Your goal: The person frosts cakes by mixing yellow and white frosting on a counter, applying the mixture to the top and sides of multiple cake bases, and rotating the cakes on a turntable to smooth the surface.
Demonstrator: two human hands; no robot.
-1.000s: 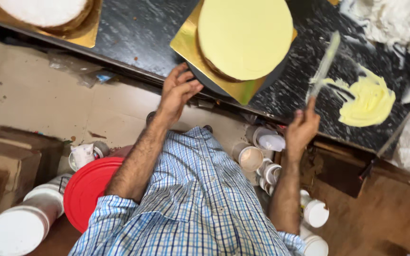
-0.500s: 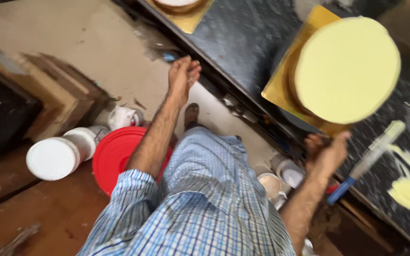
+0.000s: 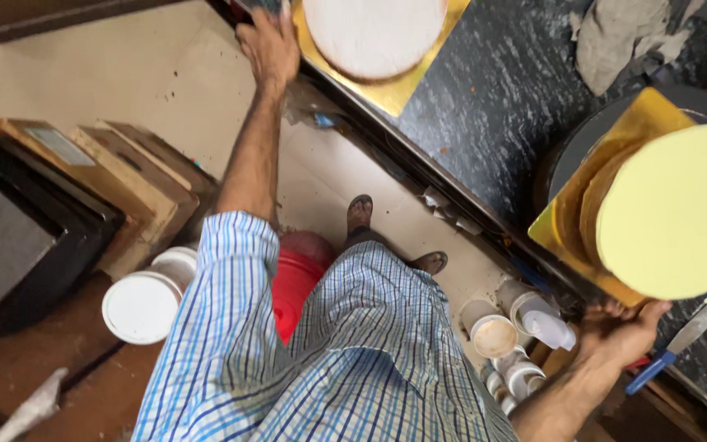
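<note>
Head view, one item per entry. Left hand point(image 3: 270, 45): arm stretched out, fingers curled over the corner of a gold square board point(image 3: 407, 82) at the edge of the dark speckled worktop point(image 3: 493, 106); whether it grips the board or merely rests on it cannot be told. On that board: a round white-iced cake point(image 3: 374, 33), near the top of the view. Right hand point(image 3: 622, 327): fingers closed around the blue handle of a long palette knife point(image 3: 689, 331), blade angled up to the right, at the worktop's near edge. Just above that hand: a round cake coated in pale yellow cream point(image 3: 681, 213), set on a second gold board point(image 3: 574, 221) over a dark turntable point(image 3: 583, 151). Grey cloth point(image 3: 623, 37) lying on the worktop, far side. Below the worktop: several small tubs point(image 3: 497, 336). On the floor: red lid point(image 3: 296, 282), white lidded bucket point(image 3: 141, 307), wooden boxes point(image 3: 116, 180). Person wears a blue checked shirt point(image 3: 329, 360) and sandals point(image 3: 359, 213).
</note>
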